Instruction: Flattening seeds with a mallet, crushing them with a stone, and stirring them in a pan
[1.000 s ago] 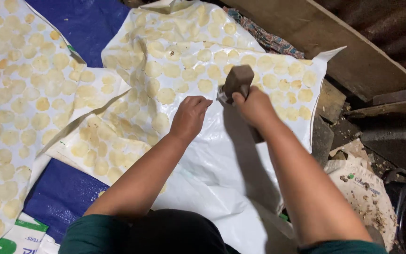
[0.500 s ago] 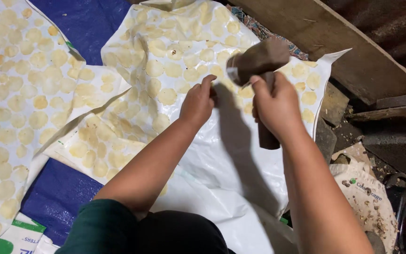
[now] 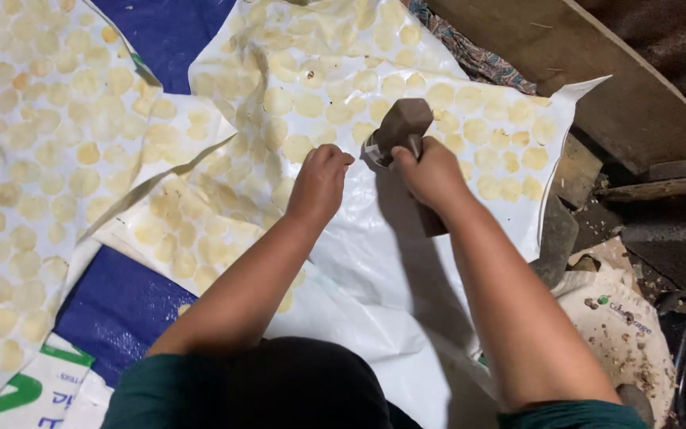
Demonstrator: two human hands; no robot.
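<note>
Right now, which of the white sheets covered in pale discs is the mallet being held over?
The right-hand sheet, the one with a bare white stretch near the person. The right hand holds the mallet above it; the other sheets lie further left.

Both forearms extended forward, left hand [image 3: 319,181] loosely curled, knuckles up, just left of the wooden mallet [image 3: 403,125], right hand [image 3: 432,171] fist-closed around the mallet's handle, wrist straight

A: Mallet? 
B: Brown wooden mallet [image 3: 403,121], blocky head tilted, resting on the white sheet [image 3: 375,262].
A: Sheet? 
B: Spread flat, crinkled, rows of pale yellow flattened discs [image 3: 311,105] across it.
</note>
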